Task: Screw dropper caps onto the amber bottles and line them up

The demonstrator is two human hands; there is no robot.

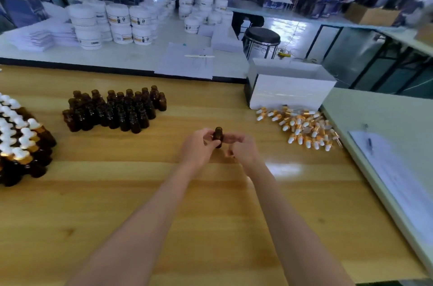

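The amber bottle (218,136) I am following stands upright and uncapped, mouth open at the top, held just above the middle of the wooden table (210,203). The left hand (199,147) grips it, fingers and thumb curled round its body from the left. The right hand (244,148) sits just beside the bottle on its right, fingers pointing toward it. It is blurred, so I cannot tell whether it touches the glass or how far its fingers are bent. Both bare forearms reach in from the bottom edge and converge on the bottle.

On the table to the left, a cluster of open bottles (117,109) stands packed upright. At the far left edge are the capped bottles (21,140), in close rows with white bulbs on gold collars. To the right lies a loose heap of dropper caps (304,126), touching the foot of a white box (290,91).

A pale green table (386,116) adjoins on the right, carrying a sheet of paper (393,175) with a pen (369,145) on it. Beyond, a white bench (131,55) holds stacked white jars (112,23), and a dark round stool (261,37) stands behind it.
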